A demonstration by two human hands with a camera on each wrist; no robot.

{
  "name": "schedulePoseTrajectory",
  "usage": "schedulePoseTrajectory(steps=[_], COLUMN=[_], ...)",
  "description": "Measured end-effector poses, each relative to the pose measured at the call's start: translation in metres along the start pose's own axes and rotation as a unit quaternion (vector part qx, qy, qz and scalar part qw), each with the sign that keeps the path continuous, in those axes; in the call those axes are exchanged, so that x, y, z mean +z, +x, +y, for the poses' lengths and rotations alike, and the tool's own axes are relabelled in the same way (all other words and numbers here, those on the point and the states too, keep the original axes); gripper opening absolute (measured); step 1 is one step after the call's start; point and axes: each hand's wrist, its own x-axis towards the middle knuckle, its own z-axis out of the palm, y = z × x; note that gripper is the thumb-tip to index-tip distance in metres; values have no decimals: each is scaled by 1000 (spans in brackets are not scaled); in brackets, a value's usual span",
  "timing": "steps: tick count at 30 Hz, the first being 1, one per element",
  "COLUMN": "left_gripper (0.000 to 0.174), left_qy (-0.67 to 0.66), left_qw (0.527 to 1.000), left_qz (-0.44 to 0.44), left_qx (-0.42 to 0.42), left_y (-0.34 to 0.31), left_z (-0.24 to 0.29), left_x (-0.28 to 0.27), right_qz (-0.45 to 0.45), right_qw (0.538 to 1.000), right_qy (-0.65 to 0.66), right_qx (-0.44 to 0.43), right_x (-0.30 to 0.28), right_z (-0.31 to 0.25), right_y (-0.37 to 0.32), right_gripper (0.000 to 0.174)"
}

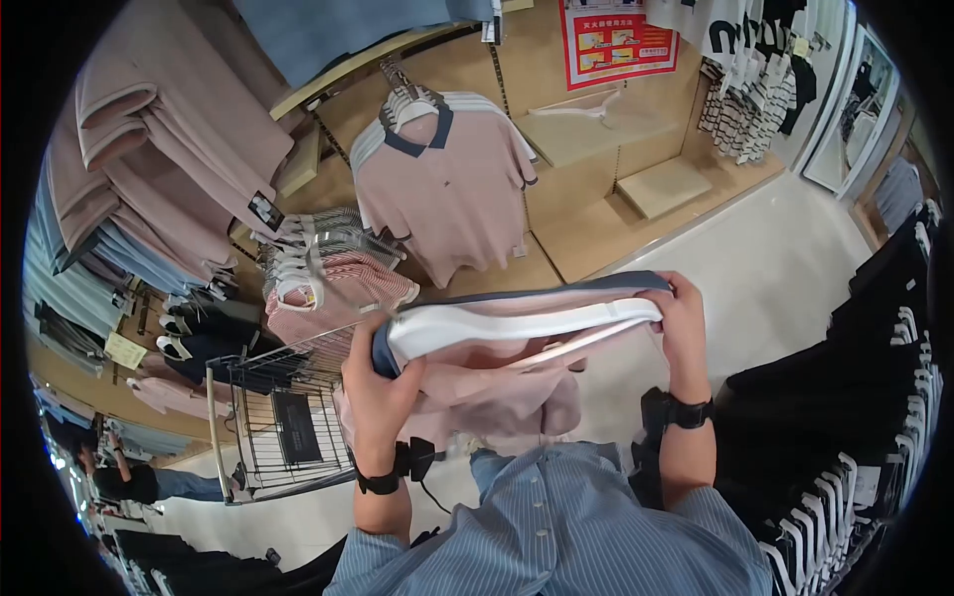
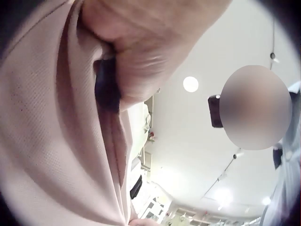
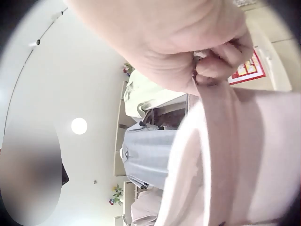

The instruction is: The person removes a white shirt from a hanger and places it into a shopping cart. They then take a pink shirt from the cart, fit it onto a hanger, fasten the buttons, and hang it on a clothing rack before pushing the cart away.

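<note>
Light wooden shelves (image 1: pixel 661 189) and a pale, shiny floor (image 1: pixel 765 253) made up the clothes shop. Held up before the wearer's body, above that floor, was a pink garment (image 1: pixel 542 402) with a dark band along its top edge and a white hanger (image 1: pixel 517 326) set lengthwise within it. Both hands gripped it: the left hand (image 1: pixel 380 387) was curled round one end of the hanger and cloth, its thumb on the near side, and the right hand (image 1: pixel 684 313) pinched the cloth at the opposite end, fingers bent. Just beside the left forearm was a wire cart (image 1: pixel 295 427) with a dark panel. Beyond the hands a pink polo shirt (image 1: pixel 447 189) with a dark collar hung on the wall rack; to its right another hanger (image 1: pixel 586 107) lay on a shelf, under a red poster (image 1: pixel 618 50). Black clothes (image 1: pixel 795 368) on white hangers filled the right side, and a person (image 1: pixel 134 484) in a dark top showed at the far left. Overhead, the left wrist view showed a white ceiling (image 2: pixel 188 150) with a round light (image 2: pixel 190 84).
</note>
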Motion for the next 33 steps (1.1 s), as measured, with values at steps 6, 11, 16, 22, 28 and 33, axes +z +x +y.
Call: schedulePoseTrajectory(steps=[6, 11, 16, 22, 28, 33], left_gripper=[50, 45, 43, 47, 53, 54], left_qy=[101, -30, -76, -96, -11, 83], left_qw=[994, 999, 997, 985, 986, 995], left_qz=[38, 32, -18, -129, -155, -11], left_qx=[-20, -4, 6, 70, 63, 48], left_y=[-14, -6, -5, -4, 21, 36], left_z=[-2, 12, 15, 33, 16, -23], left_x=[29, 38, 42, 69, 91, 113], right_qz=[-74, -397, -76, -117, -64, -32], right_qw=[979, 868, 815, 737, 764, 771], right_qy=[-87, -162, -357, -463, -469, -479], right_qx=[-171, -249, -451, -478, -438, -419], right_x=[15, 12, -15, -16, -19, 0], right_z=[-37, -54, -56, -53, -40, -44], right_y=[-49, -96, -63, -53, -37, -15], right_gripper=[26, 47, 52, 39, 38, 37])
